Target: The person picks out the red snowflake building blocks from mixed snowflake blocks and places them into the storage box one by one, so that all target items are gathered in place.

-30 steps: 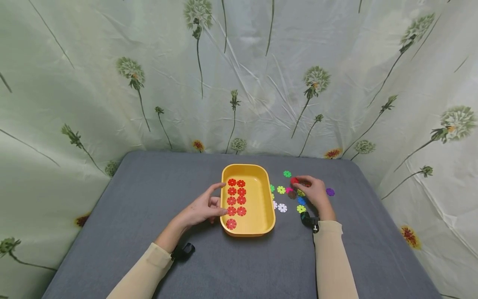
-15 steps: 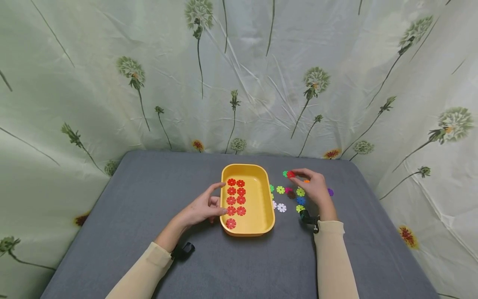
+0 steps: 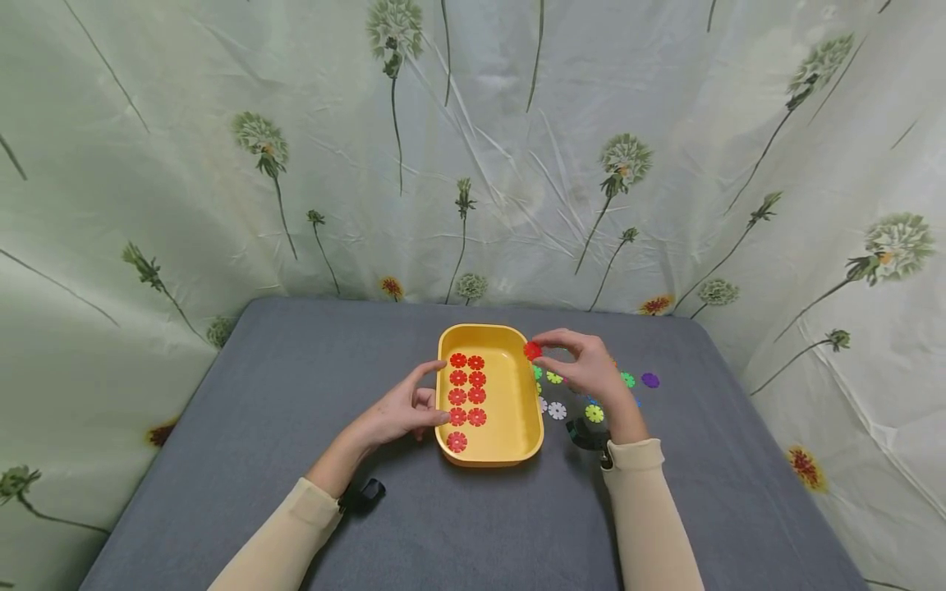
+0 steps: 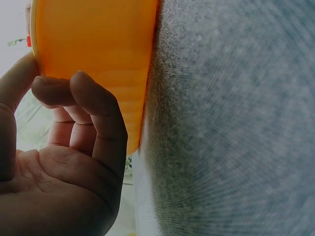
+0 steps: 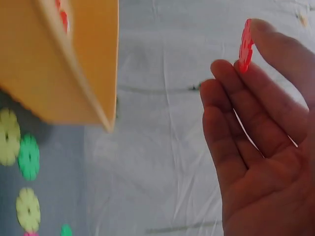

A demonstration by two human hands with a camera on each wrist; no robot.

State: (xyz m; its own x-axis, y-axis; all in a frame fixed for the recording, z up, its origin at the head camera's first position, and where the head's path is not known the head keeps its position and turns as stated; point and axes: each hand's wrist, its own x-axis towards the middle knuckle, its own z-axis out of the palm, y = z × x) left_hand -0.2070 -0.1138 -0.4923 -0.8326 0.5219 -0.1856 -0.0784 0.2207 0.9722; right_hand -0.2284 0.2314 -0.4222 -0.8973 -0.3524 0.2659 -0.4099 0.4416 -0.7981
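My left hand point(image 3: 402, 410) holds the left side of a yellow plastic tub point(image 3: 507, 447), thumb and index finger at its rim. In the left wrist view the other fingers curl against the tub's outer wall point(image 4: 93, 39). Inside, on the left, red flower-shaped plastic discs point(image 3: 477, 378) lie in two columns. My right hand point(image 3: 587, 365) pinches another red flower-shaped disc point(image 3: 532, 350) between thumb and fingertips, close by the tub's right rim. In the right wrist view this red disc point(image 5: 245, 46) is seen nearly edge-on, level with the tub's upper part.
Loose discs of several colours lie right of the tub, among them a white disc point(image 3: 557, 410), a yellow disc point(image 3: 594, 413) and a purple disc point(image 3: 650, 380). My right hand covers some. A grey cloth-covered table point(image 3: 473, 533) meets a dandelion-print curtain point(image 3: 517, 205) behind.
My right hand has lifted the red disc from among the loose discs and carried it left to the tub's right rim. The left hand and tub have stayed put.
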